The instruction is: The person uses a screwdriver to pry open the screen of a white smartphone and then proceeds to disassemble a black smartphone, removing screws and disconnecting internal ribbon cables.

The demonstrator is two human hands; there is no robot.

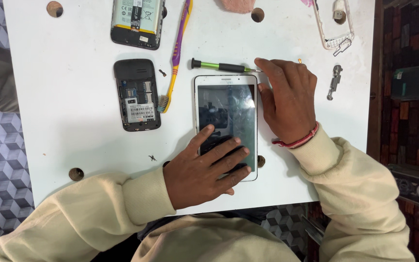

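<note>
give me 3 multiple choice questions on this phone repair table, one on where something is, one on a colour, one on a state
1. Where does the toothbrush lie?
A. between the small black phone and the white tablet
B. on the tablet's screen
C. under the right hand

2. What colour is the screwdriver's handle?
A. red
B. green and black
C. white

3. How is the small black phone?
A. closed, screen up
B. back cover off, insides showing
C. held in the left hand

Answers:
1. A, the purple and yellow brush lies on the white table in the gap between the two.
2. B, a green shaft with black grips shows above the tablet.
3. B, its card slots and label are bare; the left hand rests flat on the tablet and the right hand at its upper right edge.
</note>
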